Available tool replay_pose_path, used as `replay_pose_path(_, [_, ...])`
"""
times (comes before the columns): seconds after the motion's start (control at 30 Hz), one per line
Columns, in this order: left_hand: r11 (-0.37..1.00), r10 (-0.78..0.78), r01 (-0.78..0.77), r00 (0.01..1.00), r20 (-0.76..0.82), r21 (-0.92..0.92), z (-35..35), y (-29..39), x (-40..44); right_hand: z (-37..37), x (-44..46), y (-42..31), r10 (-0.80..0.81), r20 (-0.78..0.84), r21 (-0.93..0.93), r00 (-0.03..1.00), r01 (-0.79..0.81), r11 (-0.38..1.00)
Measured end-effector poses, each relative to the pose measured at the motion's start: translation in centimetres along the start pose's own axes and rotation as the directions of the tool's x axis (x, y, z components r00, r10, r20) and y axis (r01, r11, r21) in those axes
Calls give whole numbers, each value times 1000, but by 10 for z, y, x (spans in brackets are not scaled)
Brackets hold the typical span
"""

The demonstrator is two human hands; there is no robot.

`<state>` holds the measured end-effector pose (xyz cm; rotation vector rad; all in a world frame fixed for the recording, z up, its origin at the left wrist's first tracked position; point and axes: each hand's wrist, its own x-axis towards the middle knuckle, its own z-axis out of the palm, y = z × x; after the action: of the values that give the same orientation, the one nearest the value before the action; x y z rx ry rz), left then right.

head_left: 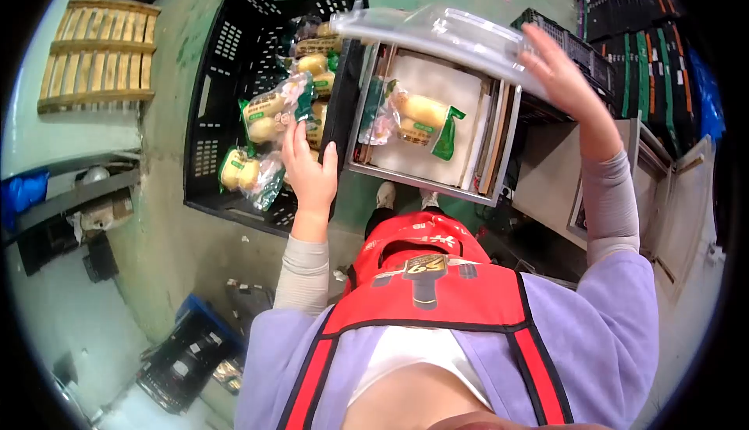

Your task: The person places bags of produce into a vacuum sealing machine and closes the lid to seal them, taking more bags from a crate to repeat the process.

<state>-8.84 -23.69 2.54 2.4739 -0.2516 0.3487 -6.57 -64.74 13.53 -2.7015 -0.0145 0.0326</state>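
Clear lid blurred, bag lettering too small to read, shoes partly hidden

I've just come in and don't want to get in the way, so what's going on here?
A person in a red apron has the right hand at the edge of a clear lid, raised above an open metal-rimmed box. Inside it lies one filled bag. The left hand reaches over a black crate of similar bags, fingers outstretched at one of them; no firm grip is visible.
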Motion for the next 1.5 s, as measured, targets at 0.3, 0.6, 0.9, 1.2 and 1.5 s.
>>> replay_pose_path(0.3, [959, 154, -178, 981, -121, -222, -16, 28, 49, 40, -48, -24, 67, -194, -22, 979, -72, 997])
replay_pose_path(0.6, [901, 431, -422, 898, 93, -104, 5, 97, 158, 9, -1, 23, 143, 7, -50, 990, -142, 989])
replay_pose_path(0.9, [863, 119, -434, 671, 732, 258, -7, 132, 165, 47, -22, 34, 308, -48, 114, 950, -301, 947])
replay_pose_path(1.2, [880, 156, -425, 677, 719, 210, 27, 72, 56, 137, -105, 4, 364, -280, 269, 889, -291, 918])
replay_pose_path(1.5, [810, 37, -461, 657, 753, 362, 65, 42, -15, 212, -142, 13, 447, -363, 234, 817, -385, 893])
